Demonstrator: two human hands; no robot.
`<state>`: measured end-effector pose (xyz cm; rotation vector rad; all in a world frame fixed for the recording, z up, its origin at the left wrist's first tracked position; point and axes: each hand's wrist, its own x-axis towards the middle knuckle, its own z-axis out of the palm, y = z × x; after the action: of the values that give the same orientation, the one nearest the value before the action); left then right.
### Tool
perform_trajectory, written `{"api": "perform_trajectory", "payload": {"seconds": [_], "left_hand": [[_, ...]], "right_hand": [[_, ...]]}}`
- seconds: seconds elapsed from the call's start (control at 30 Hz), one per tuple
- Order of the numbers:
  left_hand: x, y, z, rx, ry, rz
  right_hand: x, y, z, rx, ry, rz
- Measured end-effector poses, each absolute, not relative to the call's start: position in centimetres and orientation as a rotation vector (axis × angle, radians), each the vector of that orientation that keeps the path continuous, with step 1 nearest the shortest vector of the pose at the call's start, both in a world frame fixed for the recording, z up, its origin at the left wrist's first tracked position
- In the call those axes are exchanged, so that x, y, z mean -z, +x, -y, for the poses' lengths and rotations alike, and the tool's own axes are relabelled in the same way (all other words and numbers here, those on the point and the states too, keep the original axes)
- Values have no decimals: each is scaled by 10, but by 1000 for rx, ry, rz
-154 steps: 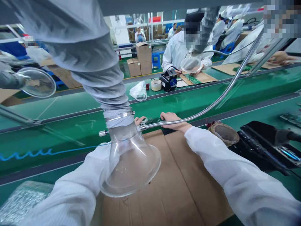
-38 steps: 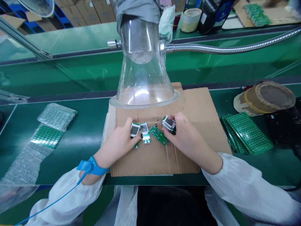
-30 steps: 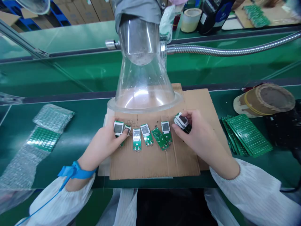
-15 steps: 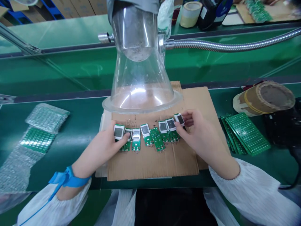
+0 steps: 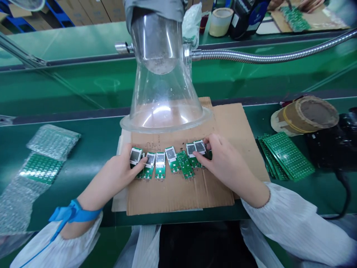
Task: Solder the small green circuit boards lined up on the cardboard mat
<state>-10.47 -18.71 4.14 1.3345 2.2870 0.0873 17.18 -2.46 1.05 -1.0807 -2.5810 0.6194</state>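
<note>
Several small green circuit boards with grey screens lie in an uneven row on a brown cardboard sheet (image 5: 178,197). My left hand (image 5: 118,173) is at the row's left end, its thumb and fingers closed around the edges of the leftmost board (image 5: 135,155). Beside it lie a second board (image 5: 150,160) and a third (image 5: 160,160). At the right end my right hand (image 5: 223,156) pinches a screened board (image 5: 199,146), which touches its neighbour (image 5: 191,149). Between them, one board (image 5: 185,164) shows no screen.
A clear fume hood (image 5: 164,93) hangs over the cardboard. Bubble-wrapped boards (image 5: 41,167) lie left; stacked green panels (image 5: 290,156) and a tape-wrapped roll (image 5: 309,115) stand right. A metal hose (image 5: 251,56) crosses behind. Another person's hands (image 5: 311,4) show at the top right.
My right hand has moved left along the row, from the end board to the one beside it. The leftmost board has shifted left and tilted with my left hand. The view has shifted slightly.
</note>
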Motion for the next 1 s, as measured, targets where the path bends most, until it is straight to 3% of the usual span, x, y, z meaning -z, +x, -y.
{"api": "perform_trajectory", "payload": {"seconds": [0.13, 0.5, 0.6, 0.8, 1.0], "left_hand": [[-41, -113, 195, -236, 1268, -2285], [-25, -126, 218, -250, 1217, -2263], [-23, -124, 219, -246, 1218, -2259], [-23, -122, 221, -308, 1221, -2214], [-22, -121, 227, -357, 1259, -2179]], "right_hand": [[-17, 177, 21, -763, -1205, 2445], [-4, 215, -2, -583, -1179, 2555], [-14, 204, 15, -389, -1152, 2543], [-20, 165, 88, -537, -852, 2846], [-17, 161, 100, -501, -967, 2849]]}}
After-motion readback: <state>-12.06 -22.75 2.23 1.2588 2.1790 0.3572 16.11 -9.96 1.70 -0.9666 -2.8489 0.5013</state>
